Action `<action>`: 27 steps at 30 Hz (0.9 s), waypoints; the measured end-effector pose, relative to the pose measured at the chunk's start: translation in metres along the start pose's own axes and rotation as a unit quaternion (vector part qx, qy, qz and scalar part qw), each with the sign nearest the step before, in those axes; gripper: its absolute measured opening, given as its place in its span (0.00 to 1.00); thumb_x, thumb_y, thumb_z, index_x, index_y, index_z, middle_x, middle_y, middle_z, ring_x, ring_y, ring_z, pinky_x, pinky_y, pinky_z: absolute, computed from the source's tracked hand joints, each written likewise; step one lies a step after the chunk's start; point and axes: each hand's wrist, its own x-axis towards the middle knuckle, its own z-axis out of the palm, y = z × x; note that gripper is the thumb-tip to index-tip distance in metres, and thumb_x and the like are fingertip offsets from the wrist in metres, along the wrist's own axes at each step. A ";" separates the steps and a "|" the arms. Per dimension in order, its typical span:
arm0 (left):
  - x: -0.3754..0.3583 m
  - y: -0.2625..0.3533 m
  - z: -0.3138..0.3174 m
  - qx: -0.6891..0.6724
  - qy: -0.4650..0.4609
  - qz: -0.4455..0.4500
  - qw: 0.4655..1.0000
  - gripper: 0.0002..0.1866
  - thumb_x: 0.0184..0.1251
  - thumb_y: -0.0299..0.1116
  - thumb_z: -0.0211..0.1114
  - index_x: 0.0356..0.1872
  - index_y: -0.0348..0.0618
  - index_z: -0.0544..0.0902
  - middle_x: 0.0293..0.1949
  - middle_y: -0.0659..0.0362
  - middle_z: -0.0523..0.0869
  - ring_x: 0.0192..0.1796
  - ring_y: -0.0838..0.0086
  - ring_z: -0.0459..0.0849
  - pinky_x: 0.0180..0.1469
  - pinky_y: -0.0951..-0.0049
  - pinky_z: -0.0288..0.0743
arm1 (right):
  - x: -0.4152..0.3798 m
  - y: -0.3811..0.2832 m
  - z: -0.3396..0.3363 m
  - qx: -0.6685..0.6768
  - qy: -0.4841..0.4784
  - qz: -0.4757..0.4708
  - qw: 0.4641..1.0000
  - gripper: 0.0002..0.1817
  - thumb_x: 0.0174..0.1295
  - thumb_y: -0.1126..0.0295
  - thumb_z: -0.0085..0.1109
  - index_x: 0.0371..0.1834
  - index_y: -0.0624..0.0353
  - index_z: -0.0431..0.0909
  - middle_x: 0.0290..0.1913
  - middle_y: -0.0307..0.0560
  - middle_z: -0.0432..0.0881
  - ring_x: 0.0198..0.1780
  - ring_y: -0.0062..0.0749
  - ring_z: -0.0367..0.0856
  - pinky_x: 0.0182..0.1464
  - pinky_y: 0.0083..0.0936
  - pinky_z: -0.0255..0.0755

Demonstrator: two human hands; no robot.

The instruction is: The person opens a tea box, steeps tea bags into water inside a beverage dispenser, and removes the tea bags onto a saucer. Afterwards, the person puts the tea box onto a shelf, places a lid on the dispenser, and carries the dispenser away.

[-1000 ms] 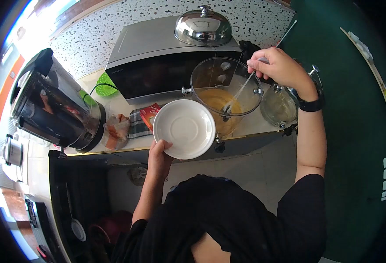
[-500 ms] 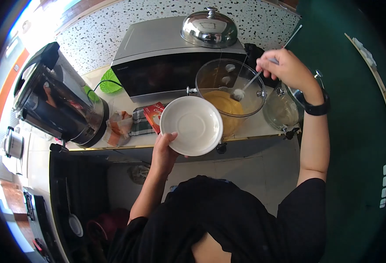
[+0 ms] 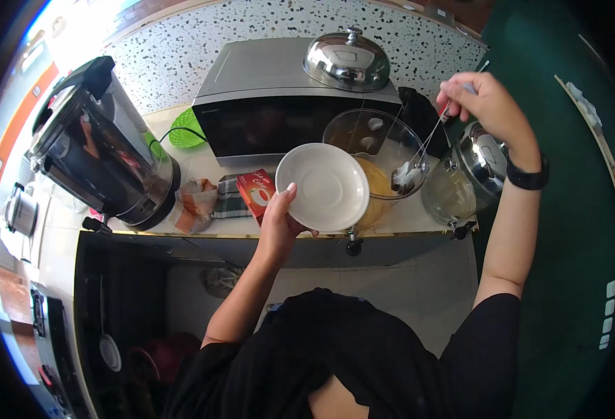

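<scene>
My left hand (image 3: 278, 222) grips the near left edge of a white saucer (image 3: 323, 187), thumb on the rim and fingers beneath. The saucer is held over the counter edge and overlaps the front of a clear round dispenser (image 3: 335, 122) with yellow liquid (image 3: 376, 183) in it. My right hand (image 3: 476, 98) is closed around the thin handle of a long ladle (image 3: 406, 179), high above the dispenser's right side. The ladle's head, with something white in it, is inside the right rim, above the liquid. A black tap (image 3: 353, 248) sticks out below the saucer.
A second glass dispenser (image 3: 450, 199) with a shiny lid (image 3: 482, 160) stands at the right. Behind is a microwave (image 3: 265, 126) bearing a metal dome lid (image 3: 347, 63). Leftward are a red box (image 3: 255, 194), checked cloth (image 3: 231, 199), plastic bag (image 3: 196, 206) and a big dark urn (image 3: 105, 153).
My right hand has moved right and slightly down, and the ladle's head has shifted to the dispenser's right rim. The view has shifted a little; both hands keep their hold.
</scene>
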 end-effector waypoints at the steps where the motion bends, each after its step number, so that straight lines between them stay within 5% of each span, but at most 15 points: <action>1: 0.001 -0.001 0.000 -0.001 -0.005 -0.002 1.000 0.28 0.69 0.49 0.49 0.56 0.32 0.66 0.42 0.48 0.81 0.36 0.69 0.84 0.28 0.72 0.78 | 0.004 -0.005 -0.006 -0.009 0.005 -0.010 1.000 0.16 0.67 0.59 0.53 0.31 0.61 0.81 0.22 0.34 0.76 0.24 0.14 0.70 0.28 0.12 0.64; 10: 0.019 -0.010 0.007 0.007 -0.018 -0.005 1.000 0.29 0.70 0.51 0.49 0.58 0.33 0.63 0.44 0.47 0.79 0.38 0.67 0.84 0.27 0.72 0.79 | 0.028 -0.066 -0.051 -0.049 0.064 -0.120 0.989 0.20 0.67 0.52 0.52 0.32 0.58 0.82 0.23 0.31 0.75 0.24 0.11 0.68 0.28 0.11 0.63; 14: 0.025 -0.012 0.014 -0.014 -0.019 -0.015 1.000 0.29 0.70 0.51 0.48 0.58 0.34 0.64 0.45 0.47 0.79 0.39 0.68 0.84 0.28 0.73 0.79 | 0.020 -0.109 -0.033 -0.013 0.110 -0.123 0.986 0.18 0.67 0.61 0.55 0.30 0.67 0.82 0.22 0.40 0.80 0.23 0.19 0.77 0.27 0.15 0.70; 16: 0.027 -0.012 0.014 -0.030 -0.028 -0.014 0.999 0.29 0.70 0.51 0.48 0.58 0.34 0.64 0.46 0.48 0.80 0.39 0.69 0.84 0.28 0.73 0.80 | 0.025 -0.110 -0.027 0.011 0.086 -0.110 0.990 0.17 0.67 0.63 0.55 0.29 0.68 0.81 0.21 0.40 0.80 0.22 0.18 0.75 0.26 0.14 0.69; 19: 0.028 -0.012 0.014 -0.056 -0.044 -0.007 0.997 0.29 0.70 0.52 0.46 0.58 0.35 0.66 0.45 0.50 0.81 0.39 0.70 0.85 0.29 0.74 0.80 | 0.036 -0.082 -0.001 0.010 0.038 -0.143 0.989 0.19 0.67 0.53 0.53 0.32 0.58 0.82 0.23 0.32 0.75 0.25 0.11 0.69 0.29 0.11 0.64; 27: 0.023 0.001 -0.005 -0.145 -0.029 0.005 0.989 0.27 0.72 0.50 0.44 0.58 0.36 0.67 0.42 0.52 0.83 0.30 0.70 0.84 0.27 0.77 0.78 | -0.015 -0.063 0.074 0.146 0.055 -0.112 0.981 0.16 0.67 0.60 0.53 0.32 0.63 0.81 0.25 0.36 0.78 0.27 0.15 0.73 0.30 0.15 0.67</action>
